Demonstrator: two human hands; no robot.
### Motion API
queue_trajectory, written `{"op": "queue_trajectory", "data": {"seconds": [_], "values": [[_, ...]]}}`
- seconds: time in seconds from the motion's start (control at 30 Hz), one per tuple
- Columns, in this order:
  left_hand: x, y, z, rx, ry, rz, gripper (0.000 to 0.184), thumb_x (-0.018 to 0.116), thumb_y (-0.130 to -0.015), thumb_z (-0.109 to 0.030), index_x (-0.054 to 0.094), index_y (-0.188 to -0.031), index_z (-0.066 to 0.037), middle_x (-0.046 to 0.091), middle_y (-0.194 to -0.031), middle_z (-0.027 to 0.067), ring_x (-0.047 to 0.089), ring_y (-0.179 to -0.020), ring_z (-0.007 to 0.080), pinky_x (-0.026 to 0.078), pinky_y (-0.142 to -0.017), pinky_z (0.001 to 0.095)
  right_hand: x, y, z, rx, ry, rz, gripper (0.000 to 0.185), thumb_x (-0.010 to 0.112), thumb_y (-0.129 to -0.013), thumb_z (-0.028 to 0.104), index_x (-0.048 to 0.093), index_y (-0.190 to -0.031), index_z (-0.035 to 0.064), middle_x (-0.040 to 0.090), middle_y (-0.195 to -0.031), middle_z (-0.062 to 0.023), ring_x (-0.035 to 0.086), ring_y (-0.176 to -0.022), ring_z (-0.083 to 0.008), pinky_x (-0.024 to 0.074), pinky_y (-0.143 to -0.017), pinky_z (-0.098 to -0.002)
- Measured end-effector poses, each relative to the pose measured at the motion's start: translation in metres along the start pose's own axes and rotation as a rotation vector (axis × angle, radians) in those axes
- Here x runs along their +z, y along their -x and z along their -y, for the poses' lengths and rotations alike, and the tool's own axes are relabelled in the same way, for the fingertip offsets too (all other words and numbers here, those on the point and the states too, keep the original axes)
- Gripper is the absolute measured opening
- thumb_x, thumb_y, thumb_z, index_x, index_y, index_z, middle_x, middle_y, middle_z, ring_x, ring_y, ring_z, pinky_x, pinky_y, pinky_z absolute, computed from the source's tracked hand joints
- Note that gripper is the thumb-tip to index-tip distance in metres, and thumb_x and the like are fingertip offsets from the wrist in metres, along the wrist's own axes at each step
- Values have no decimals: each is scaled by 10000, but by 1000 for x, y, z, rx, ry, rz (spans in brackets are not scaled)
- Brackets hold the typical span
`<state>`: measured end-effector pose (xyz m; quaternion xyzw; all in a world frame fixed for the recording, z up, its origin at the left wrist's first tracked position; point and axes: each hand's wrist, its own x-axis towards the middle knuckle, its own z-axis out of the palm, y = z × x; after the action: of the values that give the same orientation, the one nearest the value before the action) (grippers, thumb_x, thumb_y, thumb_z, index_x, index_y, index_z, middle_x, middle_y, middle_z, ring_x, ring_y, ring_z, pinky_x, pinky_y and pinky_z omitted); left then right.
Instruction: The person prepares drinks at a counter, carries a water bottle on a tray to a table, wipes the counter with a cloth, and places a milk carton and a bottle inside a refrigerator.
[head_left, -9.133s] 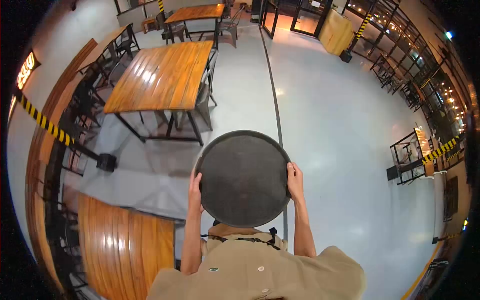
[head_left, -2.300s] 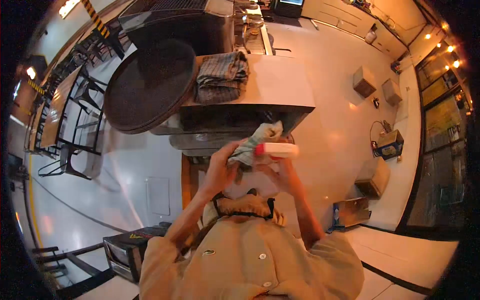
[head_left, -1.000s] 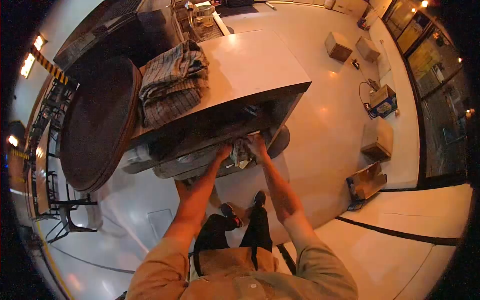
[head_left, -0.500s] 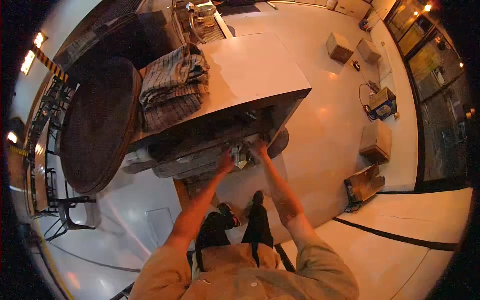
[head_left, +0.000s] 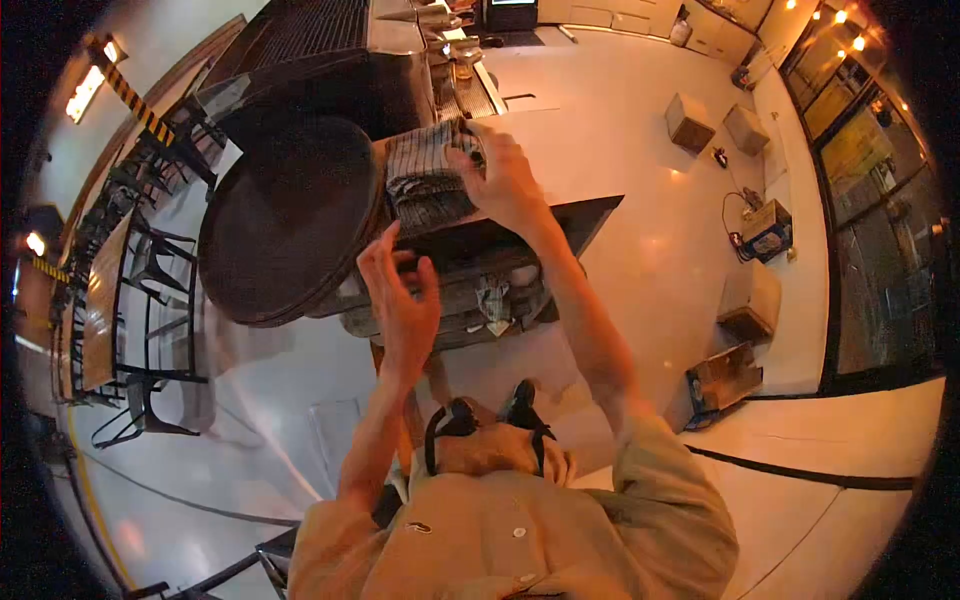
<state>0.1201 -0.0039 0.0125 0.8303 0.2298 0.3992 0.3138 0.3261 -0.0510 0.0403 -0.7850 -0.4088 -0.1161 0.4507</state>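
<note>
A folded striped cloth lies on the white-topped counter. My right hand is over the right end of this cloth, fingers apart; whether it touches the cloth I cannot tell. Beside the large dark round trays, which lean at the counter's left end, my left hand is raised with fingers spread and nothing in it. Lower down, a small cloth hangs on the grey shelf under the countertop.
Black chairs and a wooden table stand at the left. Several box-like stools and an open cardboard box are on the floor at the right, by the windows. Small machine parts are behind the counter.
Both hands have come up from the small cloth at the shelf, which now hangs there alone. My right hand moved up to the striped cloth, my left toward the trays. The view has shifted.
</note>
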Motion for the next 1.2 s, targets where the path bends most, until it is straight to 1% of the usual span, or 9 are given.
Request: {"op": "queue_trajectory", "data": {"seconds": [0.07, 0.2, 0.4, 0.6, 0.83, 0.93, 1.03, 1.13, 1.2], "values": [[6, -12, -13, 62, -129, -80, 567, 627, -965, -107, 408, -1488, -88, 388, -1397, 239, 483, -1198, 363, 470, -934, 473, 27, -7, 3, 29, 167, 107, 517, 604, -948, 444, 587, -1317, 82, 592, -1182, -225, 558, -1138, -409, 440, -961, -520], [19, -9, -7, 45, -435, 103, 605, 656, -945, -113, 410, -1498, -97, 338, -1425, 265, 335, -1284, 443, 406, -985, 574, 44, 4, 9, 47, 250, 135, 517, 615, -925, 465, 616, -1300, 110, 532, -1251, -220, 492, -1205, -409, 391, -1008, -541], [19, -5, 0, 18, -161, 54, 563, 683, -910, -106, 488, -1438, -108, 440, -1377, 233, 383, -1297, 402, 350, -1088, 513, 27, 27, 4, 63, 105, 85, 442, 640, -908, 396, 654, -1246, 112, 532, -1244, -195, 500, -1187, -389, 387, -1010, -531], [17, 6, -11, -139, 139, -101, 401, 655, -953, -134, 574, -1336, -49, 533, -1254, 192, 480, -1240, 349, 414, -1037, 466, 21, 51, 12, 94, 225, 4, 387, 616, -917, 363, 676, -1230, 144, 548, -1296, -161, 512, -1210, -371, 399, -1011, -520], [63, -54, -11, 190, -166, 22, 356, 668, -934, -96, 617, -1277, -14, 591, -1160, 200, 590, -1100, 364, 481, -946, 402, 5, 6, -51, 140, 390, -68, 360, 593, -916, 349, 683, -1207, 159, 611, -1254, -164, 575, -1159, -378, 437, -960, -559], [80, -71, -9, 243, -174, 90, 342, 681, -917, -88, 632, -1246, -13, 598, -1094, 203, 600, -1043, 376, 487, -903, 420, -14, -18, -75, 207, 336, 10, 370, 584, -913, 344, 682, -1211, 149, 585, -1319, -171, 545, -1224, -372, 433, -979, -564], [71, -69, -11, 121, -36, 159, 324, 689, -912, -95, 641, -1223, -17, 595, -1058, 201, 603, -998, 367, 484, -873, 435, -29, -28, -85, 197, 424, 90, 409, 578, -910, 356, 658, -1256, 153, 579, -1330, -157, 505, -1286, -358, 420, -1009, -572], [64, -65, -8, 140, -11, 110, 286, 691, -915, -87, 654, -1184, 2, 572, -1007, 180, 592, -932, 338, 486, -822, 434, -2, -25, -96, -301, 61, -123, 469, 587, -911, 392, 619, -1321, 167, 568, -1374, -134, 475, -1326, -333, 396, -1036, -587], [61, -64, -8, 131, -57, 104, 245, 676, -934, -87, 659, -1156, 16, 558, -986, 168, 588, -872, 322, 490, -774, 444, -1, -11, -77, -256, 258, -7, 418, 614, -933, 362, 648, -1296, 157, 568, -1396, -146, 527, -1285, -336, 396, -1058, -546]]}}
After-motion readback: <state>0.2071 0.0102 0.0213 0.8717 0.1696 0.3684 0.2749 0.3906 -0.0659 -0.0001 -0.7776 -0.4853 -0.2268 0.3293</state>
